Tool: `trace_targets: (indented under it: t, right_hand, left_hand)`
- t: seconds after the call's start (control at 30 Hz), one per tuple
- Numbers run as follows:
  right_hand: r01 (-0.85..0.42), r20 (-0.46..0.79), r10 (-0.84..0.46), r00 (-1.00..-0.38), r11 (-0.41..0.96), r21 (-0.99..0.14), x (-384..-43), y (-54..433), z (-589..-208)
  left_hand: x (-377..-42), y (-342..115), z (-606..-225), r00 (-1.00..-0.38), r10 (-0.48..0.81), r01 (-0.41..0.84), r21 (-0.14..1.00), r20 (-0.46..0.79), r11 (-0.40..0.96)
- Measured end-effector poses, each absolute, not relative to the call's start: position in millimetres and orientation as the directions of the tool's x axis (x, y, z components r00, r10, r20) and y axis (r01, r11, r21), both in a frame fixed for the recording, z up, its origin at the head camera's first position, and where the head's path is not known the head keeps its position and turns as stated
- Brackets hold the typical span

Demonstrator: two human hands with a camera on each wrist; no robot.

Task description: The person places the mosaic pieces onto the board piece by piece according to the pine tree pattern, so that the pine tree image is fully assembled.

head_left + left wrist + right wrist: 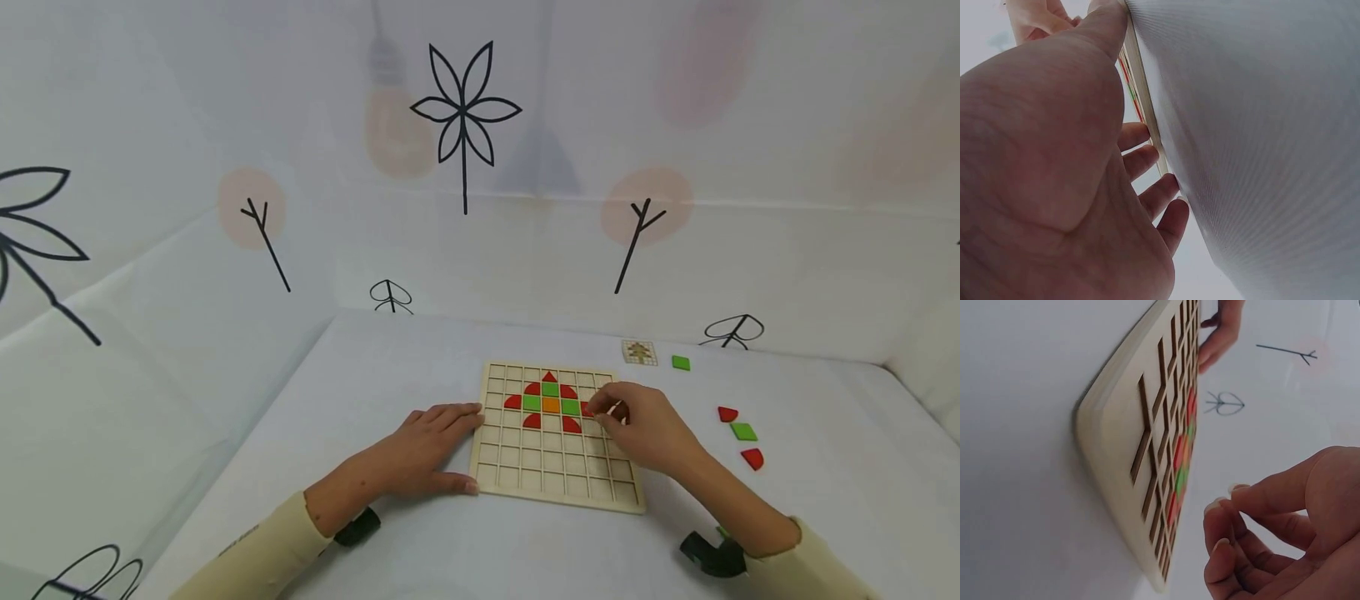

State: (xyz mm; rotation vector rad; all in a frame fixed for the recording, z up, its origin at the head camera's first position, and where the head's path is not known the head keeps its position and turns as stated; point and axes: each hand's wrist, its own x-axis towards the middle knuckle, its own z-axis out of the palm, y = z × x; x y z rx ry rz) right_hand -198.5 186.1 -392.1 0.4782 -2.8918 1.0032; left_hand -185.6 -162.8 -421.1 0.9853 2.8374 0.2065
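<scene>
A square wooden grid board (517, 479) lies on the white cloth, with several red, green and orange tiles set in its far half. My left hand (431, 450) rests at the board's left side, fingertips and thumb touching its edge. Over the right part of the board is my right hand (648, 425), beside a red tile (587, 409) in the row with the orange tile (551, 405). In the right wrist view, the right hand (1272, 531) has bent fingers, thumb tip near the index finger, and no tile shows between them.
To the right of the board lie loose red tiles (753, 458) and green tiles (744, 432). Behind it, a small pattern card (640, 352) sits near another green tile (681, 362). White cloth with printed drawings rises at the back and left.
</scene>
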Motion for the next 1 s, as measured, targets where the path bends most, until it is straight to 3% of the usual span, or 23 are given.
trace_targets:
  t: [0.7, 1.0]
  right_hand:
    - [-0.167, 0.056, -0.161, -0.985, 0.848, -0.503, -169, 273, -399]
    - [-0.07, -0.109, -0.127, -0.986, 0.905, -0.42, -160, 297, -404]
  left_hand:
    - [-187, -164, -423, -0.779, 0.622, 0.606, 0.158, -0.082, 0.78]
    - [-186, -163, -421, -0.773, 0.628, 0.611, 0.168, -0.085, 0.774]
